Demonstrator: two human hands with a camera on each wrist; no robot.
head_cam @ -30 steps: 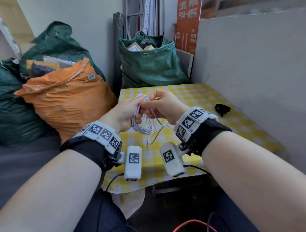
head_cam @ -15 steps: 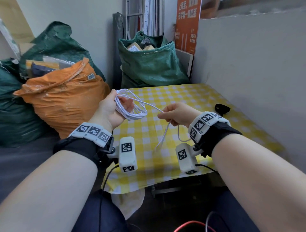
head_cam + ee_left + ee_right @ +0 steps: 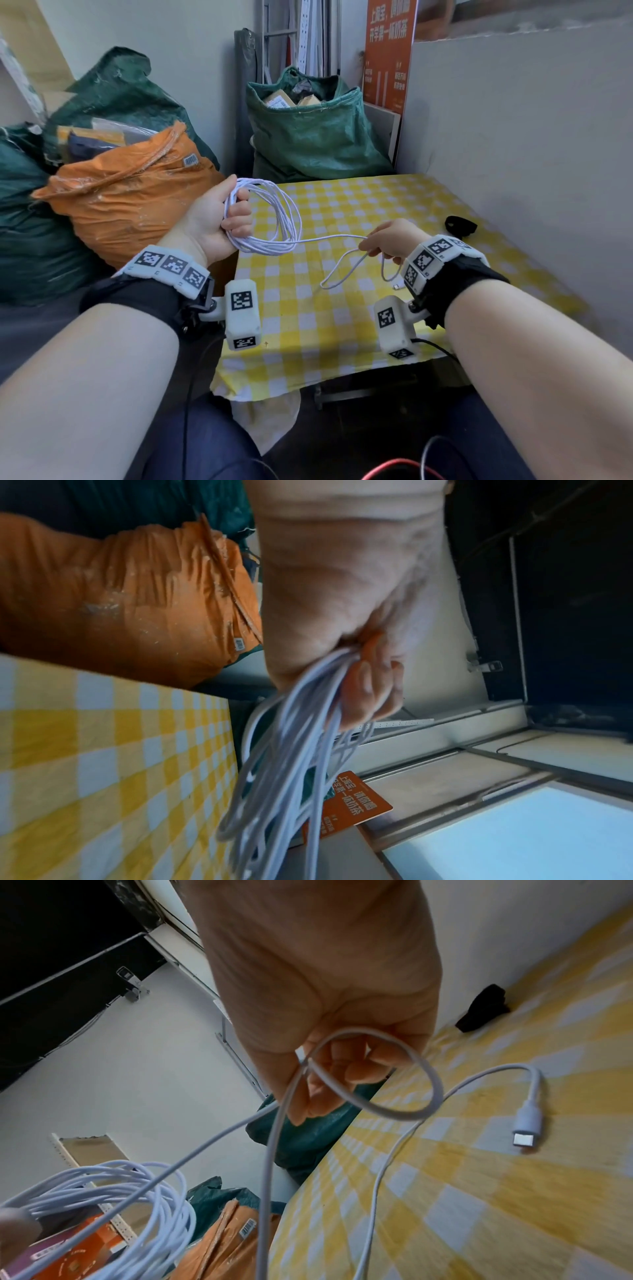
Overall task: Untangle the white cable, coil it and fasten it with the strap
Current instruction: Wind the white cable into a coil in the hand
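White cable (image 3: 274, 219) is gathered as a multi-turn coil in the left hand (image 3: 215, 219), whose fingers are curled round the loops at the near left edge of the yellow checked table (image 3: 342, 325). One strand runs rightward from the coil to the right hand (image 3: 390, 240), which pinches it between thumb and fingertips. Beyond the pinch, a slack tail hangs in a loop and ends in the connector (image 3: 524, 1123), which lies on the tablecloth. The black strap (image 3: 460, 226) lies on the far right of the table, well apart from both hands.

Probable faults from this state:

- Coil spill. The loops are uneven in size and held at one point only; a relaxed left grip would let turns slide off and re-tangle.
- Tail kink. In the right wrist view the tail crosses itself just below the fingers; pulling it taut could set a twist or knot.
- Connector snag. Dragging the plug across the cloth could catch it.
- Strap reach. Fetching the strap requires freeing the right hand, leaving the last turn unsecured.
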